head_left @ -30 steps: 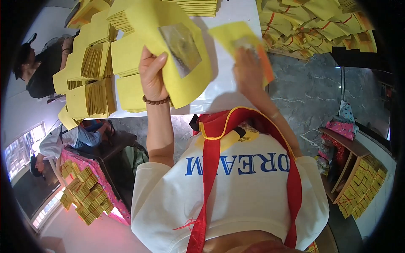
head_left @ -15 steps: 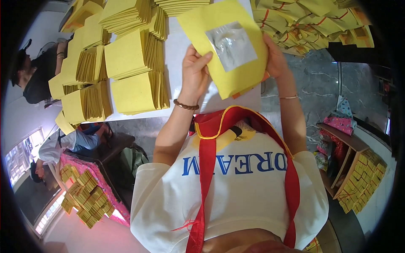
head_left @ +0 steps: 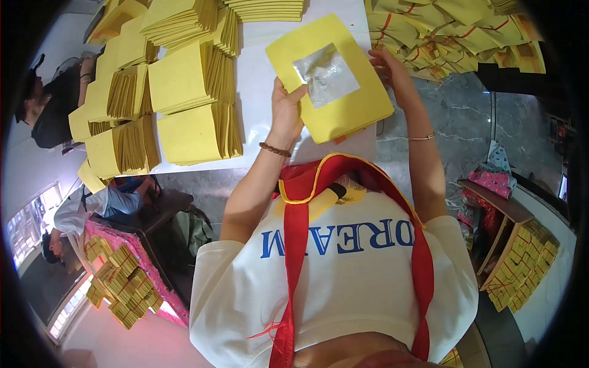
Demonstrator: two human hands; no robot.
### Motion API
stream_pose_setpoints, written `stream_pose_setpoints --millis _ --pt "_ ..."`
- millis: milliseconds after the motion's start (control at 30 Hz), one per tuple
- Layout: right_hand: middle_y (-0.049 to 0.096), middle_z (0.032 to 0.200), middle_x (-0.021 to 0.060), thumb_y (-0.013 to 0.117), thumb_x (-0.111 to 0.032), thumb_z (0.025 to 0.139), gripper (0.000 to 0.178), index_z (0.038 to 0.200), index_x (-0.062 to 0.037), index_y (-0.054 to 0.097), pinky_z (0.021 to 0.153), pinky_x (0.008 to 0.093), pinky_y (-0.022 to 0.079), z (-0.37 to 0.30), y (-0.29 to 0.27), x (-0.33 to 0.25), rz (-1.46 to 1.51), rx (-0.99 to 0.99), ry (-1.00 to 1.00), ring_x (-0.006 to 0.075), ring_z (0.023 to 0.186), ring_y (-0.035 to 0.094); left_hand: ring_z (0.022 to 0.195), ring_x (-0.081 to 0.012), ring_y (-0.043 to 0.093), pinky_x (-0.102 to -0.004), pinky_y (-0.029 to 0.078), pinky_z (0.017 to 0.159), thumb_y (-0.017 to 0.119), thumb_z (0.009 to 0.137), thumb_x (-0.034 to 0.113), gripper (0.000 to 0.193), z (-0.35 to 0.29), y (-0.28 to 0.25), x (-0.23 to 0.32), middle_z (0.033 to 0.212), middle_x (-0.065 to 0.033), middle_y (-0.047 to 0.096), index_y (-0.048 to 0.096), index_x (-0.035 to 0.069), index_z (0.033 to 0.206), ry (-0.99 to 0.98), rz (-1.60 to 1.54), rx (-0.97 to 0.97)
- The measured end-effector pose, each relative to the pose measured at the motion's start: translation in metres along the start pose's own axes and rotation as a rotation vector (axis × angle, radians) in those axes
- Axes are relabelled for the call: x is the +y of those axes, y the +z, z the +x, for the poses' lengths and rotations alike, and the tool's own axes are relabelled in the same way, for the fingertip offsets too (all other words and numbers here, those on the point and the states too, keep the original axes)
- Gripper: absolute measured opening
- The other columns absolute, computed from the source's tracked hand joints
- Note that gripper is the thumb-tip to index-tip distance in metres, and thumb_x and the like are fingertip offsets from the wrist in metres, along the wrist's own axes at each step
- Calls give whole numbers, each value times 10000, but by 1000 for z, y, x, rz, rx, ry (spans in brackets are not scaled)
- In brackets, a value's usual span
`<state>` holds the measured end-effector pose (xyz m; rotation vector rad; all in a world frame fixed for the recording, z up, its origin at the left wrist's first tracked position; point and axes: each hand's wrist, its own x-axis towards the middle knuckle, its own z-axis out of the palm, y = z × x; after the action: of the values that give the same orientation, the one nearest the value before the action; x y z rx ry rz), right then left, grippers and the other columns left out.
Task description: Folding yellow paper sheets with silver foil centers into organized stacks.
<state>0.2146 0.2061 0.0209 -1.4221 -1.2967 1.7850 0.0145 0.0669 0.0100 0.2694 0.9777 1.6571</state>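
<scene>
My left hand [head_left: 286,113] grips the left edge of a thin stack of yellow paper [head_left: 359,113], thumb on top and fingers underneath. A shiny silver foil square [head_left: 334,80] lies on the upper face of the stack, tilted along with it. A bit of orange shows beneath the near edge. My right hand [head_left: 392,70] is beside the far right edge with its fingers apart and nothing in them. Whether a fingertip touches the paper is hard to tell.
Fanned piles of folded yellow paper [head_left: 195,135] fill the left of the white table [head_left: 257,80]. Yellow bundles with red bands [head_left: 442,34] lie at the far right. A shelf with yellow bundles [head_left: 521,264] stands at right. Two other people [head_left: 58,110] are at the left.
The yellow paper has turned and lies more squared up, its near right corner lower. My right hand has let go of the right edge and opened; my left hand keeps its hold.
</scene>
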Motion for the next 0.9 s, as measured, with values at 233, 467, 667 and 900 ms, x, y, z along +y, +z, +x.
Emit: stream_pose_setpoints --millis 233,467,667,900 --pt "616 1001 59 570 -122 850 347 1166 12 522 737 223 456 5 -1 26 -79 -173 -49 99 855 568 986 -185 509 -282 434 819 455 782 -96 518 0 3 -50 1143 -116 461 273 14 1255 51 213 48" --pt "627 937 43 566 -85 843 329 1153 22 534 686 218 462 12 -5 43 -157 -150 -86 83 784 576 809 -131 536 -246 444 598 470 780 -92 698 -14 -2 -35 1050 -115 501 126 65 1367 -67 330 81" --pt "639 867 59 574 -115 812 336 1124 8 560 622 234 450 7 10 29 -227 -105 -168 95 716 573 724 -113 526 -219 405 511 479 775 -102 706 -15 -11 -35 970 -92 511 143 81 1368 -37 320 74" --pt "648 838 76 596 -170 772 371 1118 -39 577 649 267 458 16 12 45 -452 -30 -173 134 705 589 666 -113 529 -226 426 505 506 774 -94 686 -13 -20 -38 863 -68 512 196 76 1361 -47 422 133"
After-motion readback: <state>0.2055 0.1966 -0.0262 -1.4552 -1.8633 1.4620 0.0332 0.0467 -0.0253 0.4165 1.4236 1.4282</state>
